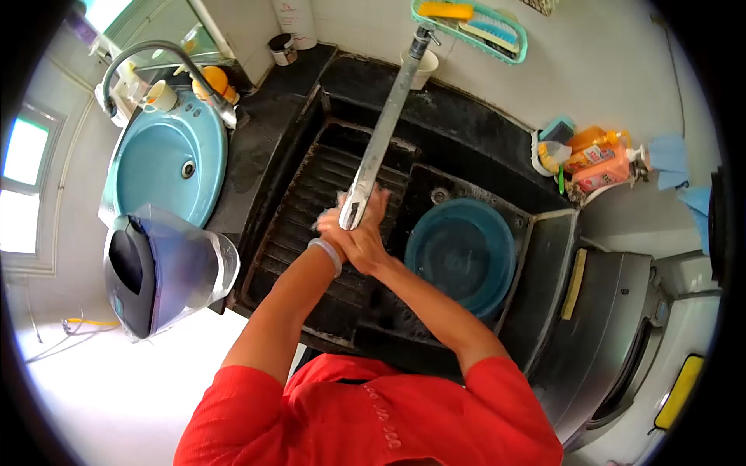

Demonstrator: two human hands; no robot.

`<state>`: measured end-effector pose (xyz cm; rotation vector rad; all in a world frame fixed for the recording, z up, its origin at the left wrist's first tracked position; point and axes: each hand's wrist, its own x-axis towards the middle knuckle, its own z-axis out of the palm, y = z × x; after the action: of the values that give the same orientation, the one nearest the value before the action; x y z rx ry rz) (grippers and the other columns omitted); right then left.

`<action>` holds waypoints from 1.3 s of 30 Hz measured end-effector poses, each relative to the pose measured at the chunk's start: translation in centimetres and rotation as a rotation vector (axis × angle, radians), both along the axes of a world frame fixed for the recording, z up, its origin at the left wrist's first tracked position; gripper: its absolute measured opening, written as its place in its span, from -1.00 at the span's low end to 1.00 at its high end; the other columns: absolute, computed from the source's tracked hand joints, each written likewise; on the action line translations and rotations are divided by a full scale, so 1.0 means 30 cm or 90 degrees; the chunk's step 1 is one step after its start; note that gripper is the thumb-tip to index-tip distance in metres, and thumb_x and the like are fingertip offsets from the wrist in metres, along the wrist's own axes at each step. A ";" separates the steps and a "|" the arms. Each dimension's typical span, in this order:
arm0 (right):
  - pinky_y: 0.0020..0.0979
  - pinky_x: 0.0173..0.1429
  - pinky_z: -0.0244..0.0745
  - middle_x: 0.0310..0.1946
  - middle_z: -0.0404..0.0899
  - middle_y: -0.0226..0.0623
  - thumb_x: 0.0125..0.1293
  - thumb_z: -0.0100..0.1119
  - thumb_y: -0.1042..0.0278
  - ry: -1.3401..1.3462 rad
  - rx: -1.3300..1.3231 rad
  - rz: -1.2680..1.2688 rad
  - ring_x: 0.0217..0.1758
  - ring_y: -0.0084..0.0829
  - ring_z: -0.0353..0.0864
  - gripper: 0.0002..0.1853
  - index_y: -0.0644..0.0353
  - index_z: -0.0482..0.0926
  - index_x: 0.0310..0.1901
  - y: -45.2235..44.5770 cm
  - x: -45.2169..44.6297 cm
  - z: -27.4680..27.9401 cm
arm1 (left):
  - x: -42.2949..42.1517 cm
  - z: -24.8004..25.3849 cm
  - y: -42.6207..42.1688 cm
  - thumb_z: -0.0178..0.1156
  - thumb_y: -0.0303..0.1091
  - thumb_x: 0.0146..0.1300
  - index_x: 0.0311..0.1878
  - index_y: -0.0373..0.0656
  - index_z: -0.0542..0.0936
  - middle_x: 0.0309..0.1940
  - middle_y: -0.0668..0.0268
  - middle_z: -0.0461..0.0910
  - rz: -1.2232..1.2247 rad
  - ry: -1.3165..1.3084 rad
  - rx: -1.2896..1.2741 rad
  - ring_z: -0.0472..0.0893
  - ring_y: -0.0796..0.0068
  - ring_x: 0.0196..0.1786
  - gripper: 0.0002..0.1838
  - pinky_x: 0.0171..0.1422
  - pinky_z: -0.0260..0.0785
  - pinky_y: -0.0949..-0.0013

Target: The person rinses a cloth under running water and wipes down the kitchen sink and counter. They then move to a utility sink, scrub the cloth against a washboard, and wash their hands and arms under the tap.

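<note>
My left hand (376, 208) and my right hand (364, 247) are crossed and pressed together below the end of the metal faucet (382, 144). A pale bracelet (326, 255) circles my left wrist. The left fingers stretch out past the spout on its right side. My right hand lies across the left one, with its fingers reaching to the left. Whitish splashing or foam blurs their left edge. The spout hides part of both hands, and no object shows between them. Beneath them is the ridged black drainboard (299, 210) of the sink.
A blue basin (497, 272) of water stands to the right in the sink. To the left are a turquoise washbasin (144, 179) and a water filter pitcher (183, 264). Soap bottles (602, 167) sit on a wall rack at right. A green brush tray (521, 50) hangs above.
</note>
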<state>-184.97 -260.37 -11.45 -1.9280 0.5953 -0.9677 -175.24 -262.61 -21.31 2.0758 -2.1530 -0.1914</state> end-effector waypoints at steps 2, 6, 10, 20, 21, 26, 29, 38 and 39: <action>0.13 0.37 -0.07 -0.12 0.60 -0.18 0.19 -0.02 0.14 -0.002 0.186 0.019 0.06 -0.18 0.44 -0.68 0.09 0.68 -0.23 -0.146 0.070 -0.297 | -0.007 0.093 0.020 0.01 0.02 0.30 0.12 0.01 0.47 0.03 0.12 0.49 -0.104 -0.124 0.076 0.50 0.11 0.06 -0.57 0.00 0.40 0.06; 0.14 0.43 -0.22 0.10 0.47 -0.04 0.21 -0.07 0.11 0.634 -0.037 0.184 0.22 -0.11 0.31 -0.60 0.14 0.60 -0.05 -0.306 0.090 -0.167 | 0.030 0.047 0.031 -0.09 0.07 0.33 0.24 -0.08 0.36 0.20 0.13 0.37 -0.180 -0.172 0.220 0.40 0.10 0.20 -0.45 0.16 0.32 0.03; 0.08 0.48 -0.37 0.35 0.05 0.15 0.00 0.08 -0.36 0.510 0.100 -0.011 0.47 0.11 -0.18 -0.06 0.33 0.30 0.23 -0.188 0.206 -0.312 | 0.071 0.123 0.001 -0.11 -0.04 0.33 0.29 -0.18 0.26 0.18 0.11 0.35 -0.149 -0.152 0.137 0.40 0.16 0.18 -0.44 0.14 0.31 0.05; -0.15 -0.01 0.36 -0.17 0.48 -0.04 -0.01 0.23 0.42 0.070 -0.271 0.177 -0.15 -0.07 0.49 -0.62 0.29 0.49 -0.09 -0.087 -0.013 -0.095 | 0.061 -0.081 -0.064 0.09 -0.26 0.30 0.02 -0.28 0.41 -0.21 0.12 0.49 -0.079 -0.026 -0.185 0.52 0.31 -0.18 -0.67 -0.11 0.42 0.28; -0.16 -0.02 0.37 -0.19 0.49 -0.06 -0.03 0.23 0.43 0.067 -0.270 0.167 -0.17 -0.09 0.49 -0.62 0.28 0.50 -0.10 -0.079 -0.009 -0.122 | 0.032 -0.089 -0.090 0.10 -0.26 0.29 0.00 -0.28 0.41 -0.25 0.12 0.50 0.007 0.086 -0.152 0.52 0.31 -0.22 -0.68 -0.17 0.41 0.28; -0.36 -0.19 0.44 -0.28 0.52 -0.15 -0.23 0.25 0.42 0.061 -0.399 0.126 -0.20 -0.33 0.54 -0.71 0.26 0.58 -0.35 -0.097 0.020 -0.078 | -0.064 -0.143 -0.160 0.10 -0.26 0.24 -0.10 -0.27 0.40 -0.48 0.14 0.51 0.302 0.390 -0.145 0.53 0.31 -0.46 -0.71 -0.43 0.35 0.27; -0.36 -0.21 0.46 -0.25 0.55 -0.13 -0.23 0.27 0.37 0.364 -0.078 0.378 -0.17 -0.35 0.55 -0.77 0.19 0.61 -0.42 -0.128 0.074 -0.075 | -0.083 0.016 -0.113 0.17 -0.26 0.13 -0.11 -0.18 0.45 -0.40 0.09 0.59 0.123 0.266 0.009 0.64 0.13 -0.30 -0.70 -0.40 0.42 0.10; -0.34 -0.06 0.39 -0.21 0.61 -0.25 -0.12 0.31 0.12 0.568 0.185 0.618 -0.11 -0.24 0.57 -0.49 0.13 0.53 -0.07 -0.151 0.126 -0.046 | -0.149 0.091 -0.026 0.18 -0.34 0.08 -0.06 -0.09 0.42 -0.20 0.12 0.58 -0.401 -0.147 0.209 0.66 0.17 -0.30 -0.67 -0.46 0.45 0.11; -0.31 -0.10 0.41 -0.28 0.62 -0.25 -0.17 0.32 0.16 0.535 0.081 0.495 -0.16 -0.25 0.58 -0.60 0.09 0.57 -0.23 -0.074 0.150 -0.110 | -0.145 0.120 -0.020 0.18 -0.35 0.08 -0.05 -0.12 0.39 -0.18 0.11 0.57 -0.322 -0.132 0.267 0.66 0.15 -0.31 -0.65 -0.42 0.47 0.09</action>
<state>-180.47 -262.60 -14.75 -2.1320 0.2769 0.3845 -179.60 -263.21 -17.70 1.7359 -2.9522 -0.5455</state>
